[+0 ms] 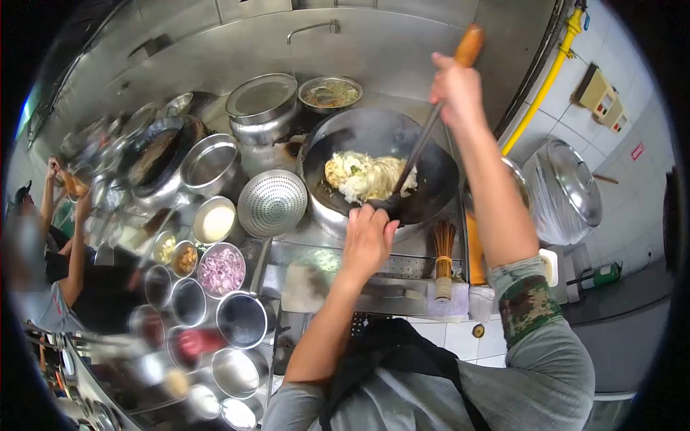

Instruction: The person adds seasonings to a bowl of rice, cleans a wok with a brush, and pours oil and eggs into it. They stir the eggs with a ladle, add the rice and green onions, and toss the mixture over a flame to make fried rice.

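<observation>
My right hand (460,93) is closed around the long metal shaft of a cooking utensil (424,140), just below its wooden grip (469,46). The utensil slants down into the wok, its working end partly hidden by food. Pale, noodle-like food (370,174) with yellowish pieces lies heaped in the dark wok (431,165). At the wok's near rim my left hand (368,241) is closed, its fingers curled over the edge and thumb at the side. The wok rests on a round metal burner stand.
Left of the wok sits a perforated strainer (272,203). Bowls of chopped purple onion (221,271) and other ingredients stand further left. A bamboo brush (443,258) is at the front right. Behind are a lidded pot (262,100) and a wall faucet (313,30). Another person (43,251) works at far left.
</observation>
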{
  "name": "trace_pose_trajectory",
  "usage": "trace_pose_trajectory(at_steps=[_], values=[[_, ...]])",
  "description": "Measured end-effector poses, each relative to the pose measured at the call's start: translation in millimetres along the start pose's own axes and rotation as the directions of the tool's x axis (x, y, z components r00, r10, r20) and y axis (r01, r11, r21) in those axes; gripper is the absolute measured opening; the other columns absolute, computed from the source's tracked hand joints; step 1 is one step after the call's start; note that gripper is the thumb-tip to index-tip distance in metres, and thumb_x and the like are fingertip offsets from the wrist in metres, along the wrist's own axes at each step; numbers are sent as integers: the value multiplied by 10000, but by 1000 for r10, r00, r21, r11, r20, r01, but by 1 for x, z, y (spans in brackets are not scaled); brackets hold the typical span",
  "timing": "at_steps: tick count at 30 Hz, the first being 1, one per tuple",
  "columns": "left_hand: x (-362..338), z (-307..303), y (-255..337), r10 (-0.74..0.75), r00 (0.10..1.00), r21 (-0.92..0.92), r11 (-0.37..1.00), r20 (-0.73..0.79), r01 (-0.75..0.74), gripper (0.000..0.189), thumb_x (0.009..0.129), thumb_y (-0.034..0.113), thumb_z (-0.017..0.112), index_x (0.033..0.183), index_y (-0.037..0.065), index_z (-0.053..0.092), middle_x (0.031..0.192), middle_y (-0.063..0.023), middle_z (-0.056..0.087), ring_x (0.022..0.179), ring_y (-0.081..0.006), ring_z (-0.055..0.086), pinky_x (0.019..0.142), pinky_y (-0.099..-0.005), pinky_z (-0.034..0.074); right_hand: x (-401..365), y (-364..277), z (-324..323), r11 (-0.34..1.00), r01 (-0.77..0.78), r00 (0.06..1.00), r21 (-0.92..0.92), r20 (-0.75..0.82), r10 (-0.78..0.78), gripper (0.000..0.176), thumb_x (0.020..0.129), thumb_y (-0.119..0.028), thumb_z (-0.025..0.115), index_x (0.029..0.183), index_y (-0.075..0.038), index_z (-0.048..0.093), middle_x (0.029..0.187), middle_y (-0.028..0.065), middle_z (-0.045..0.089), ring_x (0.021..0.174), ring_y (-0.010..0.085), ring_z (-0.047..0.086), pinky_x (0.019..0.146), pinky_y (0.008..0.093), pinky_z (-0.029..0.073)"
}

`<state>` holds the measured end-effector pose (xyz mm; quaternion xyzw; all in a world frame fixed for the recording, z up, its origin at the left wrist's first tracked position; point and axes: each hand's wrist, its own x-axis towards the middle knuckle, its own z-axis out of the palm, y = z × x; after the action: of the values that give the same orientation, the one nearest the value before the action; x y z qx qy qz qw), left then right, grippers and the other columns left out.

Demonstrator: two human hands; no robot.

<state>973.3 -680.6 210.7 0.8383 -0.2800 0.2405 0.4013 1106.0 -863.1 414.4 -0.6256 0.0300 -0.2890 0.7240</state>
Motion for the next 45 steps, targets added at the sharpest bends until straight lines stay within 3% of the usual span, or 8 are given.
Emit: trace_pose_trajectory(at_steps=[6,15,18,25,28,32,34,45], values=[[-107,-4,5,-106,987,53,994,123,100,162,806,156,699,873,39,610,919,-175,523,907,-385,509,757,-497,423,-6,-2,-37,972,31,965,231,247,-90,335,912,-230,669,694,-144,430,504,-52,342,384,83,310,402,293,310],[-2,11,-22,-73,993,60,996,93,68,154,856,170,684,884,44,600,902,-143,520,890,-369,501,770,-473,435,14,-46,-80,912,109,919,395,309,-244,404,930,-272,662,662,-156,384,513,-55,338,399,76,311,412,269,293],[1,22,-31,-68,989,74,996,130,59,165,852,183,693,908,47,616,926,-137,536,909,-361,510,780,-465,437,8,56,-54,956,-21,988,293,152,-25,410,929,-247,665,648,-153,382,499,-55,331,394,76,311,406,277,297],[15,-1,2,-98,995,146,985,19,94,178,832,194,728,918,52,663,978,-135,599,1000,-341,548,818,-437,443,64,33,-41,890,-45,928,455,348,-131,379,924,-232,664,652,-161,410,498,-50,347,400,83,345,394,272,287],[11,17,-20,-162,967,131,982,196,138,195,838,229,724,908,54,675,962,-148,602,986,-337,549,808,-437,447,73,79,-16,906,-214,971,365,180,157,407,941,-219,639,630,-180,379,513,-55,324,397,81,294,393,279,270],[-17,3,3,-186,952,117,980,241,162,180,843,211,712,862,44,650,918,-159,575,883,-358,524,773,-452,439,114,32,-31,891,-321,921,321,327,214,278,939,-188,617,737,-182,425,543,-89,295,405,56,261,399,241,245],[-11,-13,44,-103,995,-48,994,0,103,162,841,174,704,856,39,618,901,-152,548,852,-361,507,753,-459,433,105,2,-44,911,-348,888,222,388,245,270,942,-199,615,741,-167,437,536,-85,288,407,56,260,391,253,255],[-94,-19,14,-63,998,34,997,-28,64,191,845,190,681,888,32,585,953,-139,532,944,-349,512,760,-462,432,3,-12,-53,962,1,979,274,196,-57,402,959,-285,644,664,-196,385,527,-83,272,399,57,244,409,254,232]])
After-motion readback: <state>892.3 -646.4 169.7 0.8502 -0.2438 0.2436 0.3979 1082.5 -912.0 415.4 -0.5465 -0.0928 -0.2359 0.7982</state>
